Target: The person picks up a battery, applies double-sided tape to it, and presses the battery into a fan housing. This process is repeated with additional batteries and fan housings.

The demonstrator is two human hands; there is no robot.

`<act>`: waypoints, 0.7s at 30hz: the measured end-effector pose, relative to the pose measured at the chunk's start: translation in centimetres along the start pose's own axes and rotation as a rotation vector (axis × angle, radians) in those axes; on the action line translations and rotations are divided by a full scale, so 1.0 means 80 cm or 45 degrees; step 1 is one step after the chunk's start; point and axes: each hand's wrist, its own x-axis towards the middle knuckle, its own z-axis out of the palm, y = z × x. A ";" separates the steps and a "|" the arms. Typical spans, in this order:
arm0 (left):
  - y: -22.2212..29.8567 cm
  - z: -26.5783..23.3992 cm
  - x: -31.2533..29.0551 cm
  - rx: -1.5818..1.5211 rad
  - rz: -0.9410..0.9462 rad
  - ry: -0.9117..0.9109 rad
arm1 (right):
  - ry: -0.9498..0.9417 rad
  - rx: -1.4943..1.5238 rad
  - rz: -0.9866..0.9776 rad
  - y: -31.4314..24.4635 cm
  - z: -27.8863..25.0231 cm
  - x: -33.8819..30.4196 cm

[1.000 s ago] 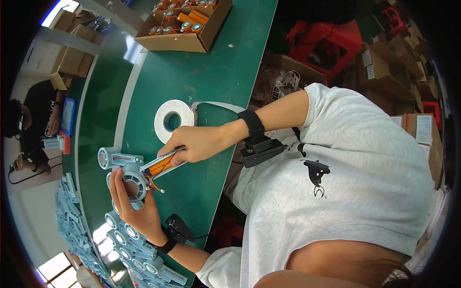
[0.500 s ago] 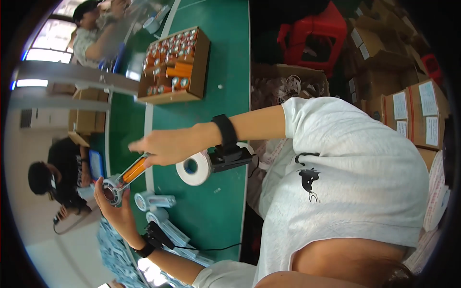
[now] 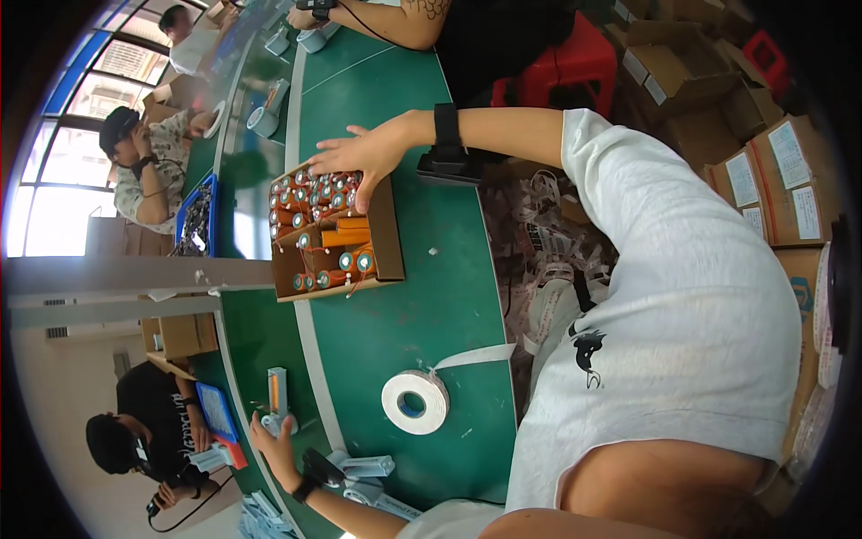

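My right hand point(image 3: 370, 160) reaches over a cardboard box point(image 3: 388, 235) in the upper part of the picture, its fingers spread above the contents. Packed in the box are several orange cylindrical batteries point(image 3: 337, 235) with thin wires; whether my fingertips touch any, I cannot tell. Lower down, my left hand point(image 3: 280, 456) is open, thumb and fingers apart, at the round end of a light-blue plastic housing point(image 3: 277, 393). An orange battery shows inside that housing, which lies on the green table. Contact between this hand and the housing is unclear.
A roll of white tape point(image 3: 435, 420) lies on the green table point(image 3: 359, 350), its loose end trailing right. More light-blue housings point(image 3: 366, 467) lie beside my left wrist. A blue tray point(image 3: 214, 216) stands across the bench. Co-workers sit opposite; another person's arm point(image 3: 395, 22) rests at the top.
The housing with the orange battery, earlier held between both hands, now lies on the table. My right hand has moved away to the battery box. The whole view has shifted.
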 end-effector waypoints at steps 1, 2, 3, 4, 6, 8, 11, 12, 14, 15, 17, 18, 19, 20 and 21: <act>0.044 -0.022 -0.025 -0.093 0.027 -0.016 | -0.014 0.001 -0.021 -0.003 0.003 0.011; 0.100 -0.040 -0.037 -0.198 0.092 -0.041 | -0.037 -0.013 0.006 -0.001 -0.001 0.007; 0.127 -0.057 -0.066 -0.261 0.110 -0.060 | -0.069 -0.020 -0.021 -0.009 -0.001 0.018; 0.150 -0.065 -0.084 -0.330 0.164 -0.085 | -0.091 -0.030 -0.013 -0.012 -0.004 0.018; 0.179 -0.067 -0.120 -0.428 0.082 -0.130 | -0.112 -0.069 -0.007 -0.017 -0.007 0.022; 0.194 -0.056 -0.144 -0.527 0.017 -0.182 | -0.132 -0.145 0.026 -0.016 -0.007 0.021; 0.201 -0.026 -0.178 -0.994 -0.163 -0.194 | -0.152 -0.398 0.012 -0.013 -0.004 0.036; 0.206 -0.018 -0.186 -0.999 -0.171 -0.198 | -0.157 -0.527 -0.005 -0.013 -0.002 0.043; 0.216 -0.003 -0.197 -1.181 -0.189 -0.104 | -0.128 -0.476 -0.107 -0.005 0.001 0.049; 0.221 0.002 -0.202 -1.271 -0.194 -0.057 | -0.090 -0.425 -0.205 0.002 0.001 0.051; 0.227 0.010 -0.210 -1.311 -0.188 -0.057 | -0.054 -0.375 -0.304 0.019 -0.001 0.062; 0.230 0.013 -0.213 -1.348 -0.182 -0.054 | -0.062 -0.290 -0.402 0.029 -0.004 0.072; 0.231 0.016 -0.218 -1.381 -0.178 -0.056 | -0.070 -0.200 -0.497 0.034 -0.005 0.080; 0.233 0.018 -0.221 -1.382 -0.178 -0.059 | -0.077 -0.109 -0.591 0.038 -0.003 0.087; 0.236 0.024 -0.222 -1.388 -0.172 -0.047 | -0.080 -0.109 -0.585 0.039 0.000 0.088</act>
